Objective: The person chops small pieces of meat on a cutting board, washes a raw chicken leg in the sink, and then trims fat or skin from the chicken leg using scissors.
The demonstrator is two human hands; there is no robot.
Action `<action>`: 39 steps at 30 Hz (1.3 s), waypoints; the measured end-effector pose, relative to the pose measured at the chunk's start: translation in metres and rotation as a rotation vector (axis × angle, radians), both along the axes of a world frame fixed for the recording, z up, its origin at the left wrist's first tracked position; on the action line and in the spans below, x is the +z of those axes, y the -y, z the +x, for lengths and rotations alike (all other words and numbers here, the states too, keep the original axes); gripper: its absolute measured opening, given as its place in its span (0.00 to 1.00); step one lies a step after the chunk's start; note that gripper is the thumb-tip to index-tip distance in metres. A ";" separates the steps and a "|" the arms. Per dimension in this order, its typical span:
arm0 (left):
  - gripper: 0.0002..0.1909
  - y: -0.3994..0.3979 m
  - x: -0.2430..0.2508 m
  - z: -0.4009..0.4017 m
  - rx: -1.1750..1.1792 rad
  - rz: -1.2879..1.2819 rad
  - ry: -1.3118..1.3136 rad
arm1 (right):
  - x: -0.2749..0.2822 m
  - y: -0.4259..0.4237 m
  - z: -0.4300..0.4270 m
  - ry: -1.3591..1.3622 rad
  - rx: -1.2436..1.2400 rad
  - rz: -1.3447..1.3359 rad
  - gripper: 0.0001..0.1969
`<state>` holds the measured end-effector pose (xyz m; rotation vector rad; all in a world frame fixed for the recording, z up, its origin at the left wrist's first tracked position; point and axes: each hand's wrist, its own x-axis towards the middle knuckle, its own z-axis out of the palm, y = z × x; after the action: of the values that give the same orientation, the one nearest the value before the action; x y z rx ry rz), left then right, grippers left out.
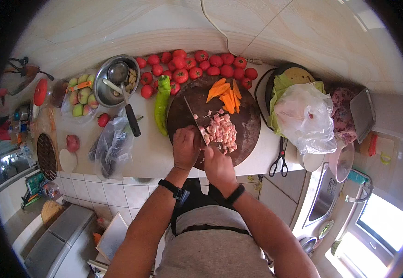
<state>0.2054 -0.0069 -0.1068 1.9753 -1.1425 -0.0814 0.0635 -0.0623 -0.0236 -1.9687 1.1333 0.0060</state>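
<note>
On a round dark cutting board (252,130) lies a heap of diced raw meat (224,130). My right hand (219,166) grips the handle end of a kitchen knife (195,120), whose blade points away to the upper left, left of the heap. My left hand (186,144) rests on the board's near left part, close against the blade; its fingers are bent, and a bit of meat shows beside them. Whatever lies under its fingers is hidden. Orange carrot slices (227,93) are at the back of the board. A long green pepper (162,106) lies along the board's left edge.
Many tomatoes (180,75) line the wall. To the left are a metal bowl (99,87) with a ladle, bagged fruit (82,97) and a plastic bag (113,149). At right, black scissors (280,160) overhang the counter's front edge beside a white plastic bag (304,114).
</note>
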 end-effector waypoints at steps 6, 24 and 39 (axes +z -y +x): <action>0.08 -0.003 0.002 -0.001 -0.004 -0.001 -0.008 | 0.014 -0.018 -0.032 -0.019 -0.051 0.012 0.16; 0.32 -0.011 0.018 -0.030 -0.051 0.283 0.264 | 0.026 -0.003 -0.061 0.112 -0.217 0.058 0.25; 0.14 -0.009 0.030 -0.008 0.062 0.047 0.023 | 0.056 -0.008 -0.066 0.000 -0.058 0.082 0.21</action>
<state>0.1975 0.0016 -0.0767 2.0563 -1.1021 -0.0538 -0.0027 -0.0544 0.0328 -1.8632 1.1721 0.0210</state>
